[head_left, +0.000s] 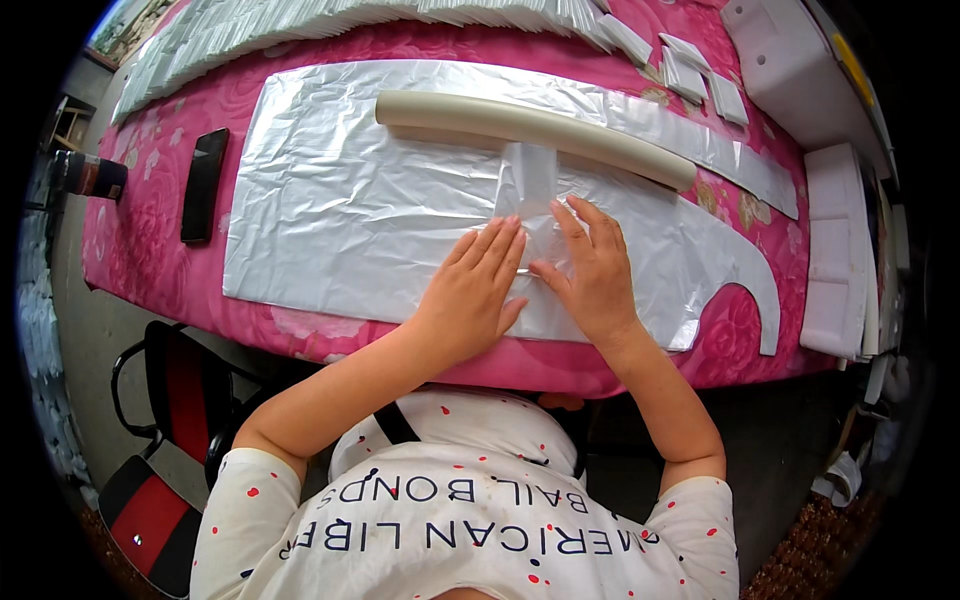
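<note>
A stack of thin white plastic bags [320, 190] lies flat, its cut-out handle strips toward the right. On it, a narrow folded plastic bag [526, 180] runs away from me, its far end against a beige tube [540, 130]. My left hand [470, 292] presses flat along the folded bag's left side, fingers stretched out and close together. My right hand [600, 275] rests at its right side, thumb and fingers apart, fingertips touching the film. Part of the folded bag's near end is hidden between my hands.
A pink floral tablecloth [150, 250] covers the table. Folded white packets [330, 25] line the far edge, with several loose ones [685, 75] at far right. A black phone [205, 185] and dark jar [90, 176] stand left. White foam boxes [835, 250] border the right; black-red chairs [185, 390] stand lower left.
</note>
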